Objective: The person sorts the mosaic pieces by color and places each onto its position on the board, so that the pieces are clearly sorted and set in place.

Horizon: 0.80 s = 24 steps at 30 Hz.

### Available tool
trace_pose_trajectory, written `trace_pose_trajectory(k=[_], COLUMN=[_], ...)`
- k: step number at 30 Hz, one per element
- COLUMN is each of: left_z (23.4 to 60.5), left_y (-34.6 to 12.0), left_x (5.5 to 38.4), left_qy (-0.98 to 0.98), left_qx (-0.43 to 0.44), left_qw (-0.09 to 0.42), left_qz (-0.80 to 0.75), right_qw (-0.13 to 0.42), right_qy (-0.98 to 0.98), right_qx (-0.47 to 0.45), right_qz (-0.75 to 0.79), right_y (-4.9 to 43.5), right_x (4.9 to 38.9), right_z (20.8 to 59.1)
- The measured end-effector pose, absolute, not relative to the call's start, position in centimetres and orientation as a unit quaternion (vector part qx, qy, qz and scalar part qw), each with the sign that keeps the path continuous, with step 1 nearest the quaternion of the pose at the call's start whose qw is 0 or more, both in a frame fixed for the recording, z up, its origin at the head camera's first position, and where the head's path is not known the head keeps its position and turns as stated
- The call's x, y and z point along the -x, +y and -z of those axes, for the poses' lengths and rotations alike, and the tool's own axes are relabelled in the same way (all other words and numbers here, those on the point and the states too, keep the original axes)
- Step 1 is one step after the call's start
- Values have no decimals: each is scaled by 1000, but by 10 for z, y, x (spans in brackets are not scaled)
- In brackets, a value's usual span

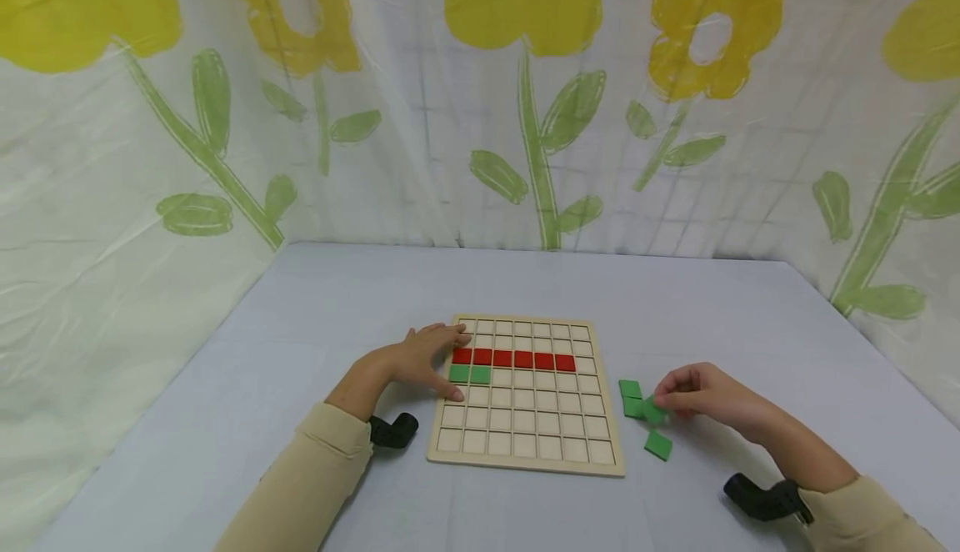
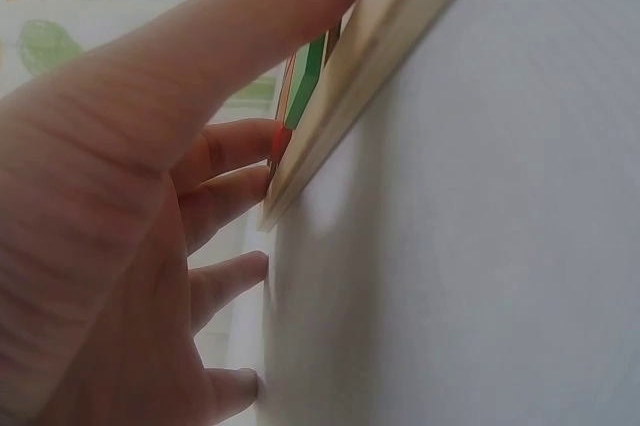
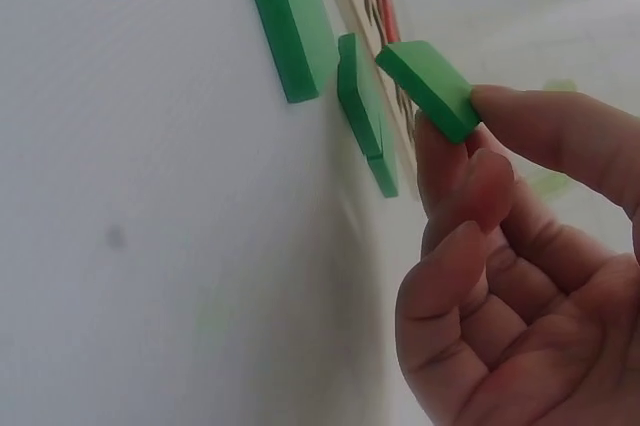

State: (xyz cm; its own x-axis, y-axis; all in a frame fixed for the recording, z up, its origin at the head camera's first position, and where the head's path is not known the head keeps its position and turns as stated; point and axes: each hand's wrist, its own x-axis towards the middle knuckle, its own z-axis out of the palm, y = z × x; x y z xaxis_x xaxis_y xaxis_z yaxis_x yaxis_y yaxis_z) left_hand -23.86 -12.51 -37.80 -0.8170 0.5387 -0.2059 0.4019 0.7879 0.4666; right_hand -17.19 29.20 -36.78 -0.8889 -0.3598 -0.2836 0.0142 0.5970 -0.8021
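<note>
A wooden grid board (image 1: 525, 463) lies flat on the table. One of its rows holds several red tiles (image 1: 502, 358); the row nearer me has two green tiles (image 1: 480, 374) at its left end. My left hand (image 1: 423, 358) rests on the board's left edge, thumb and fingers spread apart. Right of the board, my right hand (image 1: 708, 398) pinches a green square tile (image 3: 430, 86) between thumb and fingertips, raised off the table in the right wrist view. Close by, two green tiles (image 1: 630, 388) lie touching or nearly so, and another loose green tile (image 1: 658, 445) lies nearer me.
The pale table (image 1: 360, 293) extends around the board on all sides. Behind it hangs a whitish curtain (image 1: 420, 160) printed with yellow flowers. A black wrist camera (image 1: 393, 431) is strapped at the left cuff, and a second black camera (image 1: 761, 498) at the right.
</note>
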Motion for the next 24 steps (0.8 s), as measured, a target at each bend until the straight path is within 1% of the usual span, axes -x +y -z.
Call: trace_pose_trajectory(k=[16,24], left_z=[377,378], left_y=[-125,-125], left_x=[238,239], left_qy=[932,932], left_qx=[-246,-247], left_qw=[168,170], left_qz=[-204,-202], right_qw=[187,176], right_qy=[866,874], right_qx=[83,89], right_qz=[456,445], right_y=[262,246], right_x=[190,201], right_z=[365,358])
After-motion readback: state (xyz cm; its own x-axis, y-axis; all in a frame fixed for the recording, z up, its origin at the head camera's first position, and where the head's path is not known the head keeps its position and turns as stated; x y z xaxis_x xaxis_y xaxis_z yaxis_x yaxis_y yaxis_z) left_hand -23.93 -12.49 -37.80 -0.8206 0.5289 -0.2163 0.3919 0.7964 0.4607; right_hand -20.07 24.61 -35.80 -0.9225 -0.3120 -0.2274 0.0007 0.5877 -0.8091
